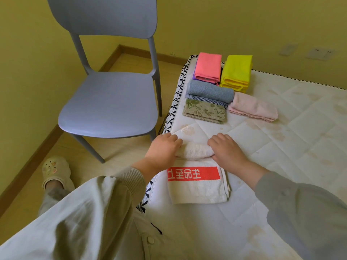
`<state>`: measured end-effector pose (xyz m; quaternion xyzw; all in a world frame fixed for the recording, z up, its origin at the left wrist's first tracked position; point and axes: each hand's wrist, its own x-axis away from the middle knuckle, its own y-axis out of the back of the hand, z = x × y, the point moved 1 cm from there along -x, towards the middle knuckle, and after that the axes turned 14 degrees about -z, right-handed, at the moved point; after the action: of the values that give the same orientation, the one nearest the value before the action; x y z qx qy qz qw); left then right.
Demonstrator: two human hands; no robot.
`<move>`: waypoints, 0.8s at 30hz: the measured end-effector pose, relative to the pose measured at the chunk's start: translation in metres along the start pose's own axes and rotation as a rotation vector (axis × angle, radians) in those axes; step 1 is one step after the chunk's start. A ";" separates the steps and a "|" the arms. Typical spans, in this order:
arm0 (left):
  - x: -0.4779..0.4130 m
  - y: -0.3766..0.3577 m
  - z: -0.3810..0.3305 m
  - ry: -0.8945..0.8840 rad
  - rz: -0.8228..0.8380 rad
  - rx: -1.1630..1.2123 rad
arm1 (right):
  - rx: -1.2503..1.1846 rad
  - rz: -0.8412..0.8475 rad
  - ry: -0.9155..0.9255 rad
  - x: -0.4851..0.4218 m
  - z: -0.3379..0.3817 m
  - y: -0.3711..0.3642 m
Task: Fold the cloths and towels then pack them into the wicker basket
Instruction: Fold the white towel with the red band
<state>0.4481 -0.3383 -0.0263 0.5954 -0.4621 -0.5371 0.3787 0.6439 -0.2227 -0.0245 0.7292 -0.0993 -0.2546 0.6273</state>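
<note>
Folded cloths [210, 91] crowd far corner; mattress [281, 147] right side free.

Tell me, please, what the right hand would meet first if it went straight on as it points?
Past bare mattress, the right hand would probably reach the floral cloth, though depth is unclear.

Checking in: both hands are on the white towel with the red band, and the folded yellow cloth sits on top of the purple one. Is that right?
Not quite. The left hand and right hand are on the white towel, but the coral-pink cloth sits on top of the purple cloth; the yellow cloth lies beside them. The head view shows it.
</note>
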 end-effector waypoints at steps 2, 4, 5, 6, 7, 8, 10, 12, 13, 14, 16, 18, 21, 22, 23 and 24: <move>0.009 -0.003 -0.006 -0.088 -0.003 0.012 | 0.024 -0.002 0.054 0.014 0.004 -0.005; 0.020 -0.007 -0.010 -0.154 0.005 0.028 | 0.003 -0.002 0.087 0.024 0.009 -0.006; 0.023 -0.008 -0.010 -0.169 0.006 0.030 | -0.020 0.015 0.089 0.026 0.011 -0.005; 0.025 -0.007 -0.011 -0.171 -0.002 0.023 | -0.052 0.048 0.090 0.027 0.013 -0.003; 0.027 -0.007 -0.010 -0.171 -0.028 0.009 | -0.082 0.103 0.088 0.027 0.013 0.000; 0.029 -0.006 -0.011 -0.166 -0.051 0.002 | -0.107 0.169 0.101 0.026 0.012 0.005; 0.035 -0.005 -0.011 -0.153 -0.061 0.028 | -0.152 0.281 0.101 0.020 0.008 0.013; 0.037 -0.005 -0.011 -0.118 -0.020 0.051 | -0.178 0.347 0.100 0.011 0.007 0.019; 0.035 -0.005 -0.012 -0.069 0.007 0.075 | -0.183 0.359 0.094 0.007 0.007 0.019; 0.032 -0.004 -0.012 0.011 0.052 0.131 | -0.189 0.379 0.073 0.004 0.008 0.018; 0.024 -0.003 -0.013 0.223 0.207 0.282 | -0.270 0.457 -0.050 0.000 0.009 0.012; 0.022 -0.003 -0.011 0.430 0.292 0.388 | -0.407 0.520 -0.236 -0.003 0.009 0.005; 0.022 -0.005 -0.006 0.542 0.416 0.466 | -0.520 0.596 -0.410 -0.007 0.005 0.003; 0.022 -0.005 -0.005 0.525 0.463 0.461 | -0.535 0.643 -0.453 -0.008 0.002 0.003; 0.021 -0.005 -0.003 0.502 0.507 0.446 | -0.546 0.690 -0.484 -0.010 -0.001 0.002; 0.020 -0.006 -0.001 0.479 0.542 0.435 | -0.561 0.720 -0.512 -0.010 -0.005 0.002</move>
<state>0.4497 -0.3559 -0.0375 0.6265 -0.6034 -0.1545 0.4686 0.6382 -0.2142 -0.0201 0.3672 -0.4218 -0.2096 0.8021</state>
